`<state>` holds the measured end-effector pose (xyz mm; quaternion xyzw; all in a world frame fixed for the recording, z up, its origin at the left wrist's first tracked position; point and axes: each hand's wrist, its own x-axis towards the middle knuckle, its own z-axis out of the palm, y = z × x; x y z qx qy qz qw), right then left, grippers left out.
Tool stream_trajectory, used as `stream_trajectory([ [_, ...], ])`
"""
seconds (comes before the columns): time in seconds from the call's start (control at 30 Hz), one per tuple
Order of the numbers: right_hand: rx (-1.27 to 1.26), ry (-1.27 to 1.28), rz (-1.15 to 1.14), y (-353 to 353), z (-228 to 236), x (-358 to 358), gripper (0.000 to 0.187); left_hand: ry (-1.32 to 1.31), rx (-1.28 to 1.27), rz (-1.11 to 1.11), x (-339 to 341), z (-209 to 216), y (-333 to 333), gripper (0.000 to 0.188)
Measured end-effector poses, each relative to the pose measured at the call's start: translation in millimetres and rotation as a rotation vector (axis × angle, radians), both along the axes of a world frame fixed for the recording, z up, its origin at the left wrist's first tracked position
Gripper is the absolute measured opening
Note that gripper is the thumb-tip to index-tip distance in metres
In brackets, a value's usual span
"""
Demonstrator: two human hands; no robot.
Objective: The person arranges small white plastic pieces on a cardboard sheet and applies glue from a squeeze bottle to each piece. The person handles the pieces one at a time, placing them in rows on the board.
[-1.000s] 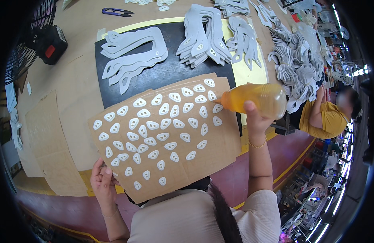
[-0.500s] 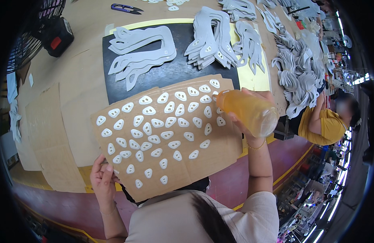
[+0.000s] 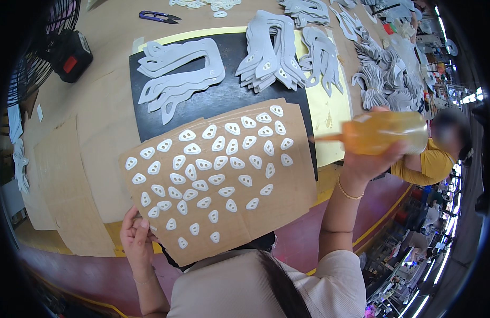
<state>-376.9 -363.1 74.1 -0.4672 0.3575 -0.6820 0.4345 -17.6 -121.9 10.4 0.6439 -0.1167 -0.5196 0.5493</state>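
My right hand (image 3: 366, 163) is wrapped round a squeeze bottle (image 3: 385, 133) of amber liquid, held nearly level to the right of the cardboard sheet. Its narrow nozzle points left, just past the sheet's right edge. With my left hand (image 3: 137, 238) I grip the lower left edge of the cardboard sheet (image 3: 279, 222), thumb on top. Many small white rounded pieces (image 3: 217, 179), each with holes, lie spread over the cardboard. The sheet rests partly over a black mat (image 3: 234, 94) and reaches toward my body.
Grey cut-out pieces (image 3: 208, 66) lie on the mat, with a taller grey stack (image 3: 269, 47) beside them. Behind are blue thread snips (image 3: 159, 17) and more white pieces (image 3: 205, 3). A black fan (image 3: 70, 58) stands at left. A co-worker in a yellow top (image 3: 433, 164) is at right.
My right hand has moved the bottle right, away from the cardboard's upper right corner, and turned it so the nozzle points left. My left hand keeps its hold on the sheet.
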Motion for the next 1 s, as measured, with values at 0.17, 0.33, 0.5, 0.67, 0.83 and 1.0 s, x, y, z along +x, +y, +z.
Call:
stream_trajectory([
  [0.17, 0.065, 0.151, -0.175, 2.3, -17.2, -19.5, 0.062, 0.001, -0.009, 0.010, -2.6, 2.5, -4.5, 0.044],
  [0.33, 0.003, 0.465, -0.136, 12.6, -20.8, -0.8, 0.039, 0.010, -0.032, 0.008, 0.1, -1.1, -2.2, 0.045],
  [0.5, 0.052, 0.437, -0.115, 6.6, -19.7, 8.4, 0.037, 0.023, -0.061, -0.002, -0.3, -0.1, -2.4, 0.045],
  [0.67, 0.058, 0.462, -0.091, 5.1, -20.8, 7.1, 0.039, 0.010, -0.030, 0.019, -1.3, 1.3, -1.7, 0.045],
  [0.83, 0.064, 0.449, -0.063, 2.5, -19.9, 12.7, 0.038, 0.008, -0.023, 0.025, -1.7, 1.6, -1.7, 0.044],
  [1.0, 0.069, 0.501, 0.002, -1.5, -12.0, 23.9, 0.037, 0.013, -0.024, 0.017, -1.3, 1.7, -1.2, 0.044],
])
